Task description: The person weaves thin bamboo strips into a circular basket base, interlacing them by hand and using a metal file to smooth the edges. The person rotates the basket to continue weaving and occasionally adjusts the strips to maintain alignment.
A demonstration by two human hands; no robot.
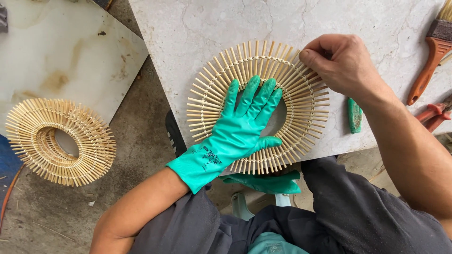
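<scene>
A round ring of thin bamboo sticks [258, 107] lies flat on a pale marble slab [376, 28], close to the slab's near edge; some stick ends reach over that edge. The sticks are straight, light yellow and smooth, and they spread outward like rays around an open round hole. Thin cord binds them in two circles.

The left hand [240, 127] wears a green rubber glove with a rough, dotted surface on the fingers. It presses flat on the ring, the fingers spread apart and pointing away from the person, the thumb out to the side over the lower sticks. It grips nothing. The bare right hand [341, 63] is at the upper right part of the ring. Its fingers are curled together and pinch at the stick ends there; what exactly is between the fingertips I cannot tell.

Just beside the right wrist a small green object [354, 115] lies on the slab. At the right edge there are a paintbrush with an orange-brown handle [431, 56] and red-handled pliers [435, 115]. A second green glove [268, 183] rests on the person's lap, under the slab edge. On the concrete floor to the left lies a stack of similar bamboo rings [59, 141], partly on a stained white tile [61, 51].
</scene>
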